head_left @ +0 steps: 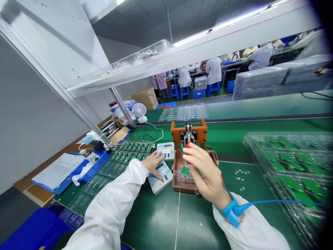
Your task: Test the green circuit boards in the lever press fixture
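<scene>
Right hand [205,173] is up at the fixture, thumb and fingers pinching together on the red handle [187,144] of a toggle clamp [188,136], which is standing in an orange frame [197,127]. Green board [185,171] is sitting in a clear holder [185,178] on the brown base [182,186], directly below the clamp, with the fingers hiding part of it. Left hand [154,165] is working flat and open, fingers spread across a keypad unit [162,180], and a second pale unit [165,150] is lying just beyond it.

As for progress, one board is showing in the holder, and panels of boards [130,156] are spreading across the desk [153,222] on the left. A stacked clear tray of green boards [291,173] is filling the right side, and another panel [183,113] is lying farther along. Which of these are finished, the view isn't telling us.

Blue wrist strap [230,210] is circling the right wrist, its cord [281,202] trailing across towards the tray. Small white bits [240,177] are scattered beside the base, a fan [138,110] is spinning up by the far edge, and co-workers [213,71] are busy at benches beyond.
</scene>
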